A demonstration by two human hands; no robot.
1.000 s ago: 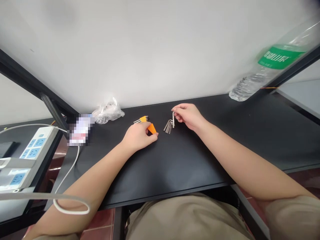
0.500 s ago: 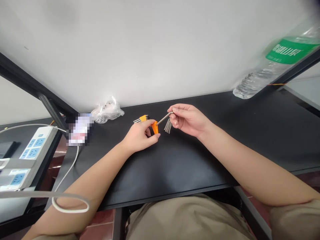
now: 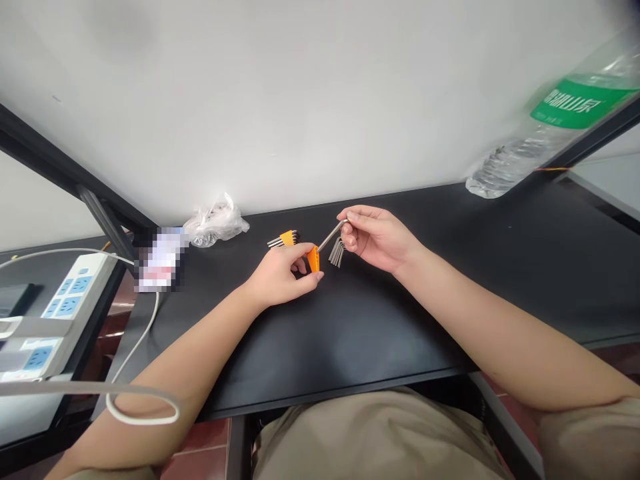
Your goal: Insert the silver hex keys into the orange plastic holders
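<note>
While the left hand (image 3: 280, 275) pinches an orange holder (image 3: 314, 261) over the black surface (image 3: 360, 327), the right hand (image 3: 379, 235) grips a bent hex key (image 3: 330, 236), its lower end at the holder; loose keys (image 3: 337, 255) lie nearby.

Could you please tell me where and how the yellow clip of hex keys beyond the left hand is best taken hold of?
Probably by the yellow clip itself, from above or the far side. It is the broad middle part, with straight shafts jutting out to the left and bent ends to the right, while the left hand crowds the near side.
</note>
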